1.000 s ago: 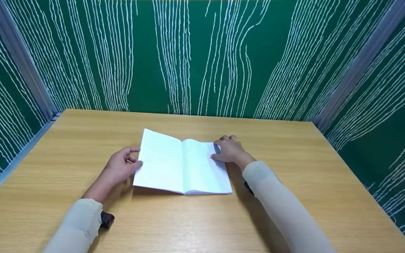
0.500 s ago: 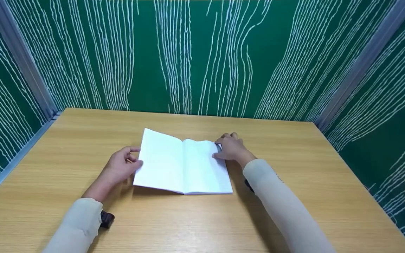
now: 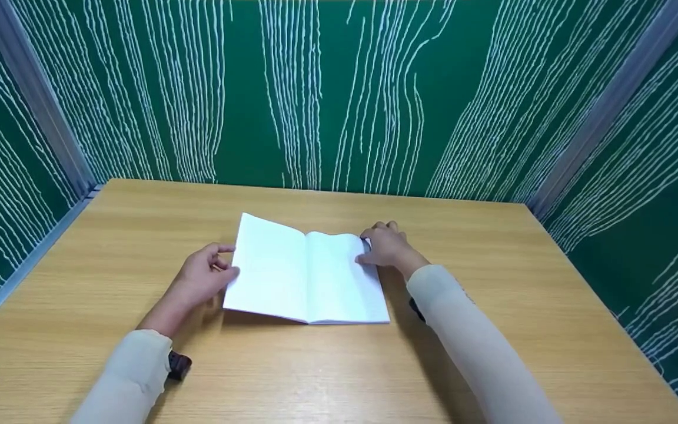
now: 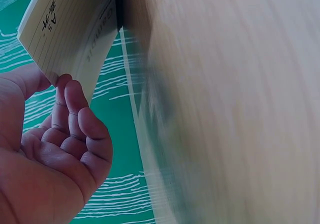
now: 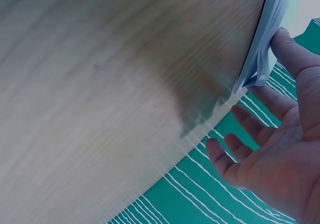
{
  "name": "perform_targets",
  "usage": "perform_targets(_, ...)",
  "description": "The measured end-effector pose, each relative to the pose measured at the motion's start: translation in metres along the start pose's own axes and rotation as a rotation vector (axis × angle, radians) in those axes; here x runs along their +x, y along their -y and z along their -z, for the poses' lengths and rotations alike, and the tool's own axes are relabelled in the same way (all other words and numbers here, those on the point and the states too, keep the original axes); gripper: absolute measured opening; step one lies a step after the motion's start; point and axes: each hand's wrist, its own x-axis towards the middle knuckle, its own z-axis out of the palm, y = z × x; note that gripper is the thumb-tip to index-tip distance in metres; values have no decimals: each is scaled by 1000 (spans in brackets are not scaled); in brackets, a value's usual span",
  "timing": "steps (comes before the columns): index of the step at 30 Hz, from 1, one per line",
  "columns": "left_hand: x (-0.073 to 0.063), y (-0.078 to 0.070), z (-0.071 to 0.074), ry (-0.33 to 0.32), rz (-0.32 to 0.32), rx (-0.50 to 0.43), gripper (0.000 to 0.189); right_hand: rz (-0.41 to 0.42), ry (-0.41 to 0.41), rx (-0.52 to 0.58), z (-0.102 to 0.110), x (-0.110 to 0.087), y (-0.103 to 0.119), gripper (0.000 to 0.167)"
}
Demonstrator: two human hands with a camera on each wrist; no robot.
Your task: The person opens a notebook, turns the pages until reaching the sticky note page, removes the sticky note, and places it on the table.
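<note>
An open notebook (image 3: 271,268) with blank white pages lies in the middle of the table in the head view. Its left half is tilted up off the wood. My left hand (image 3: 200,278) pinches the left edge, thumb on the page side and fingertips behind. The left wrist view shows the underside of that lifted half (image 4: 70,31), ruled with lines and bearing dark handwriting and faint print. My right hand (image 3: 387,247) grips the upper right edge. In the right wrist view its thumb presses the page, its index finger is at the corner of the pages (image 5: 262,59), and the other fingers are spread.
The wooden table (image 3: 327,377) extends around the notebook. Green panels (image 3: 245,118) with white wavy lines stand behind and at both sides, joined by grey metal posts (image 3: 598,112). A dark wrist device (image 3: 179,366) sits at the left sleeve.
The right page's bulge near the spine has flattened, and its lower edge lies smoother. My right hand has shifted slightly away and to the right. The left hand stays nearly still.
</note>
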Motion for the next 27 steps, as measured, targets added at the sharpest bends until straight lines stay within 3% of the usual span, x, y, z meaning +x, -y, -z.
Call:
perform_targets(5, 0, 1, 0, 0, -30, 1, 50, 24, 1, -18, 0, -1, -1, 57)
perform_targets(12, 0, 2, -1, -3, -25, 6, 51, 48, -1, -11, -1, 0, -2, 55)
perform_targets(27, -1, -2, 0, -3, -3, 14, 51, -7, -56, 145, 1, -2, 2, 52)
